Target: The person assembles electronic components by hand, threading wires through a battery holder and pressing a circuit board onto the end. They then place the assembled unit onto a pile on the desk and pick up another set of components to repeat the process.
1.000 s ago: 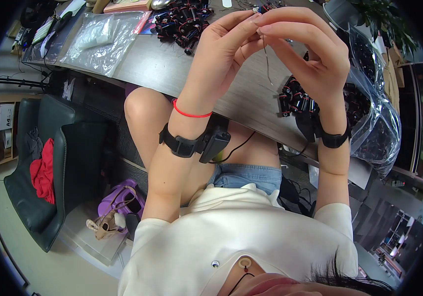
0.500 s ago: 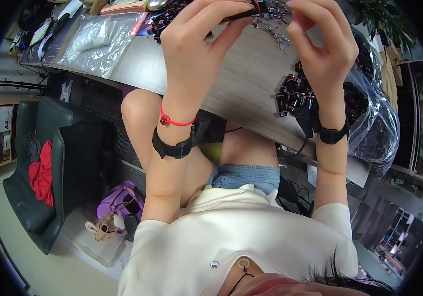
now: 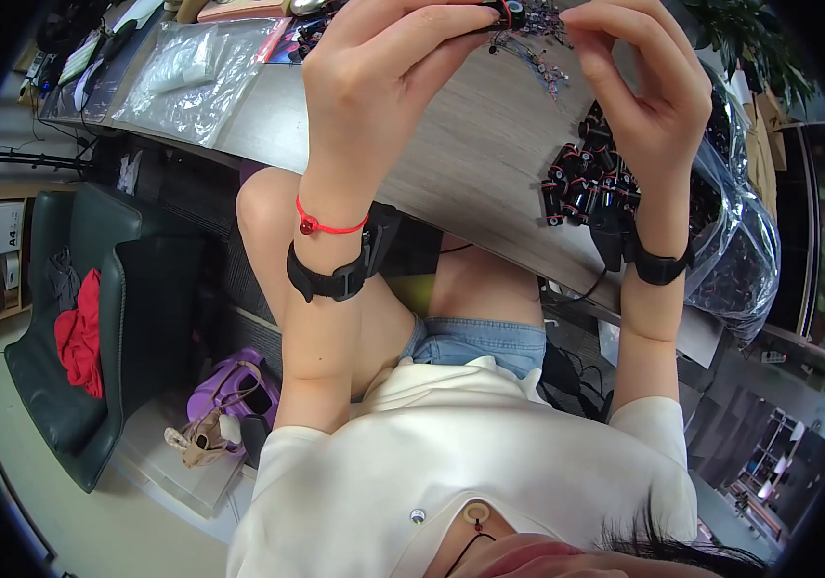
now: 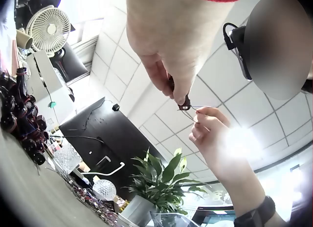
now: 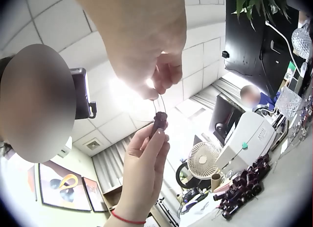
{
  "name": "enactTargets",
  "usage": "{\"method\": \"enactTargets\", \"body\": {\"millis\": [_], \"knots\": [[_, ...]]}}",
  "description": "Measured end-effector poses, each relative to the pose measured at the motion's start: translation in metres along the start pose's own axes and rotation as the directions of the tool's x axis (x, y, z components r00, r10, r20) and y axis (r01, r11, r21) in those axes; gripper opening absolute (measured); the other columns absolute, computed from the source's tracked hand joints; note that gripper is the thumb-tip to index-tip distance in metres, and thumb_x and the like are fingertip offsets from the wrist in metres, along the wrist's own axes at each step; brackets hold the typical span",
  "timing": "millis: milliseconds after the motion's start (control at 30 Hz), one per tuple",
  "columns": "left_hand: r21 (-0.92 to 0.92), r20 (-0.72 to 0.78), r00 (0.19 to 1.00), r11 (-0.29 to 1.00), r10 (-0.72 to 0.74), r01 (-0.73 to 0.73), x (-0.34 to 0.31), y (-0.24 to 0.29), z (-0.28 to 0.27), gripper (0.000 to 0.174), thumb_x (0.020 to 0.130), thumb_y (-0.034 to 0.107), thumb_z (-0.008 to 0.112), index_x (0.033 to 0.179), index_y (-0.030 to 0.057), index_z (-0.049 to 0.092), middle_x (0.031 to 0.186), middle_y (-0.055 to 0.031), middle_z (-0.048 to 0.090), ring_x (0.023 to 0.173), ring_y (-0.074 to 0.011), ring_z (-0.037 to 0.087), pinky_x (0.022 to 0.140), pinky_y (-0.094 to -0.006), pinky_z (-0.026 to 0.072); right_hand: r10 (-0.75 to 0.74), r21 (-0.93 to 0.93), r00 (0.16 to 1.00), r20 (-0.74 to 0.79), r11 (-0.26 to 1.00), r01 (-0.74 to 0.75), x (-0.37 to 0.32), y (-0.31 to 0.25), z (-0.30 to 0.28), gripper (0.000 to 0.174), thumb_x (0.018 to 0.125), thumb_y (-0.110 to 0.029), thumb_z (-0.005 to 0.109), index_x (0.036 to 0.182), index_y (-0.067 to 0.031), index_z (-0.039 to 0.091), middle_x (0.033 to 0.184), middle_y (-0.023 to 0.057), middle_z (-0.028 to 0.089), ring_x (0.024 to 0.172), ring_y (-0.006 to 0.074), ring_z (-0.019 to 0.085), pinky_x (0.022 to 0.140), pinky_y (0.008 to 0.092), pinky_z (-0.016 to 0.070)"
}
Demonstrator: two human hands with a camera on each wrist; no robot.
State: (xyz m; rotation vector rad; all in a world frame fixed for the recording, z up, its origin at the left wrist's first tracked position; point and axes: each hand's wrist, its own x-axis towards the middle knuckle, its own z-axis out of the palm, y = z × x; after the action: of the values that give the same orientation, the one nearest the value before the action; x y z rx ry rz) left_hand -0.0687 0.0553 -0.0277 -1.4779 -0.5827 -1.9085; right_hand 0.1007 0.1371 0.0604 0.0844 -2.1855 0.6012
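Two hands are raised over the table, their fingertips near each other but apart. Left hand: thumb and fingers are closed on a black cylindrical part, with no free gap at the grip; one end of the part projects past the fingertips toward the right hand. Right hand: the fingertips are drawn together and bent; the right wrist view shows two thin leads running from the projecting end of the part to these fingertips, which pinch them. How firmly each lead is gripped cannot be told. Between the two sets of fingers, seen from above, loose wires lie scattered on the table. From the right fingers toward the body is a pile of black parts; outboard of that hand is a clear plastic bag. Left of the left fingers lies a flat clear bag.
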Motion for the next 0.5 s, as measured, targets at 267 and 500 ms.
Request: {"method": "enactTargets", "body": {"millis": [267,500], "knots": [[-0.061,0.003,1.0,0.998,0.019,-0.018,-0.0014,-0.0004,0.0006,0.023,0.076,-0.005,0.081,0.098,0.0014,0.078,0.1,-0.0111,0.074,0.089,-0.0253,0.072,0.076,-0.0322,0.0567,0.033,0.076,0.998,0.059,0.996,-0.037,-0.0006,0.0048,-0.0048,0.023,0.077,0.015,0.065,0.095,0.0025,0.071,0.09,0.0089,0.064,0.075,0.0141,0.063,0.065,0.0244,0.0495],[-0.038,0.008,0.995,0.994,0.104,-0.103,-0.0018,-0.0076,0.0021,0.024,0.075,-0.004,0.083,0.098,0.002,0.078,0.099,-0.0107,0.074,0.088,-0.0254,0.071,0.076,-0.0325,0.0566,0.068,0.214,0.996,0.052,0.974,-0.078,-0.0008,0.009,-0.003,0.022,0.077,0.015,0.065,0.095,0.003,0.071,0.091,0.0092,0.065,0.075,0.0138,0.062,0.064,0.0244,0.0492]]}}
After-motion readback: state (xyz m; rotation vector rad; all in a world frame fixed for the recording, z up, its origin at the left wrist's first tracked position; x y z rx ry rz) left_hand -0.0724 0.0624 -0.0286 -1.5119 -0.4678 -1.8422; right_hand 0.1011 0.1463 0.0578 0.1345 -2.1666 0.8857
